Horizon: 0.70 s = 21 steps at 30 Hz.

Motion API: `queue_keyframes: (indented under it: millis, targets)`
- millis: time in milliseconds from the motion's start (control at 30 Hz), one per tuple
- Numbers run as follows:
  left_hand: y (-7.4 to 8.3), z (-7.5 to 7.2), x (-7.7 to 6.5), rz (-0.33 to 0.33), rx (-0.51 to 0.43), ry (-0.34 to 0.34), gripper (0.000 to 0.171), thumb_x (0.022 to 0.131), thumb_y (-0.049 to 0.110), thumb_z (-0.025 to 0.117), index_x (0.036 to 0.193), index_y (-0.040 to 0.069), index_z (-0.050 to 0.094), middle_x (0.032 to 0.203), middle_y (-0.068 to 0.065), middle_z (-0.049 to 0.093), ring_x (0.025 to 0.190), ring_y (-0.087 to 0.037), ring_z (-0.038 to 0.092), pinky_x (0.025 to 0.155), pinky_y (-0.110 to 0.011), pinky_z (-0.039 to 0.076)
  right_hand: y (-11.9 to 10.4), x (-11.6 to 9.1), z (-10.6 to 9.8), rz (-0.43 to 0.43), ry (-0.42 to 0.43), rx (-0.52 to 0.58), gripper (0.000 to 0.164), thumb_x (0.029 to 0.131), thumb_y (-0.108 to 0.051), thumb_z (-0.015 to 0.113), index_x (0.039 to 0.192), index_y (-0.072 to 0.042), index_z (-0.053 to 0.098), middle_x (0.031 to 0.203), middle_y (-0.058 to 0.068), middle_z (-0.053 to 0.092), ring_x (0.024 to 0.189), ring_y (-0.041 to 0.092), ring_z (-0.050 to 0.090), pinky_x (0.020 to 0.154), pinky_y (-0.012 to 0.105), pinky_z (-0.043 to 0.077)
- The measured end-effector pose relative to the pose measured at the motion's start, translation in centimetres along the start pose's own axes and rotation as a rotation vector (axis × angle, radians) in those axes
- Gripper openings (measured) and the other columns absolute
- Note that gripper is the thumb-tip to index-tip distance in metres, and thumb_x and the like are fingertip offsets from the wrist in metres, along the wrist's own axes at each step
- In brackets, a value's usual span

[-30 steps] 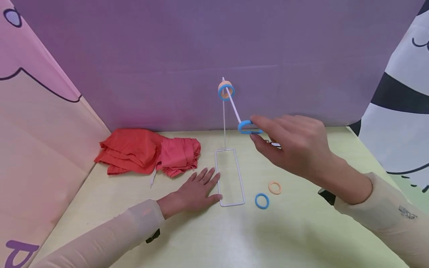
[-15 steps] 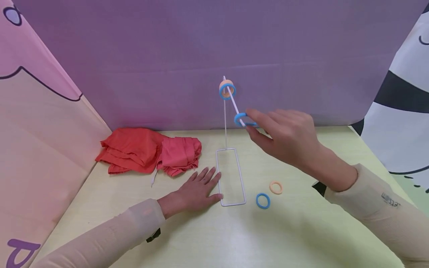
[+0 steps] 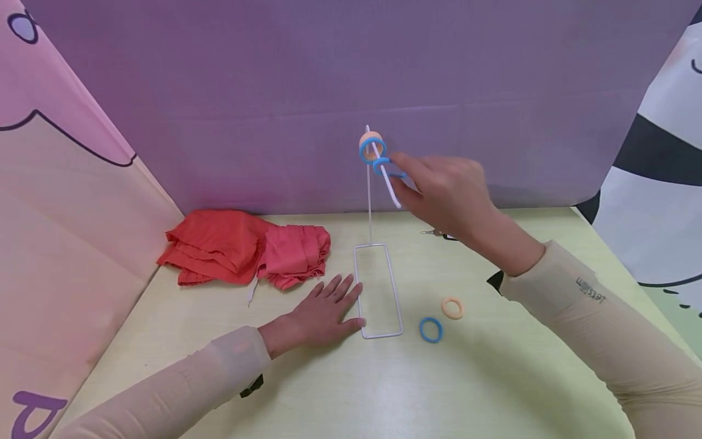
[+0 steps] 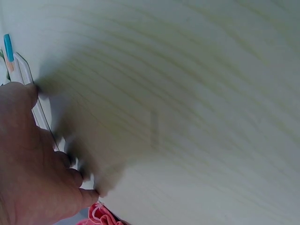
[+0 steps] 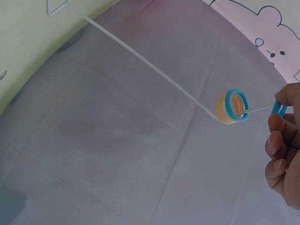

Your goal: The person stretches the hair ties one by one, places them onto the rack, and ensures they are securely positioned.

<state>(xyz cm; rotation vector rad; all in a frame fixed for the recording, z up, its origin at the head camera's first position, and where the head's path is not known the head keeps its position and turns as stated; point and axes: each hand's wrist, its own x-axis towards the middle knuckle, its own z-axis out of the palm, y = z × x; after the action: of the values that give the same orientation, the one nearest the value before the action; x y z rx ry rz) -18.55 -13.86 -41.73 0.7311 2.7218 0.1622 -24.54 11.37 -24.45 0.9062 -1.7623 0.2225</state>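
Note:
In the head view my right hand [image 3: 450, 189] pinches a blue ring [image 3: 382, 166] between thumb and forefinger. The ring is around the arm of a white wire stand [image 3: 390, 189], partway along it. Farther back on that arm hang peach rings [image 3: 368, 138] with another blue ring [image 3: 362, 153] in front. My left hand [image 3: 323, 312] lies flat on the table, fingers spread, its fingertips at the left side of the stand's rectangular base [image 3: 395, 299]. The right wrist view also shows the pinched ring [image 5: 276, 108] close to the hanging rings.
A loose blue ring [image 3: 422, 334] and a peach ring [image 3: 445, 310] lie right of the base. Folded red cloth [image 3: 219, 244] and pinkish-red cloth [image 3: 293, 253] lie at the back left. A small metal item [image 3: 434, 232] shows behind my right hand. A purple backdrop [image 3: 263, 122] stands behind.
My right hand has moved left and away from me, bringing the blue ring from the tip of the wire arm onto it and along toward the hanging rings. The left hand stays put.

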Motion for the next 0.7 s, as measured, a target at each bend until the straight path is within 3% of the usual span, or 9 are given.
queue_keyframes:
  millis: [367,700]
  targets:
    - [0.2,-0.1,0.3,0.006,0.009,0.003,0.079,0.101,0.061,0.04,0.163,0.02,0.012,0.171,-0.005,0.006,0.158,-0.032,0.003,0.126,-0.057,0.01,1.2,0.8,2.1,0.02,-0.039,-0.02,0.014,0.096,-0.017,0.056,0.096,-0.011,0.068,0.05,-0.001,0.045,0.041,0.016,0.033,0.04,0.029,0.015]
    - [-0.2,0.3,0.8,0.02,0.032,0.007,0.079,0.101,0.059,0.041,0.163,0.018,0.014,0.171,-0.008,0.007,0.158,-0.033,0.004,0.125,-0.058,0.012,1.6,1.0,3.6,0.094,-0.098,-0.007,0.011,0.092,-0.018,0.066,0.099,-0.01,0.069,0.055,0.002,0.056,0.044,0.022,0.049,0.037,0.036,0.032]
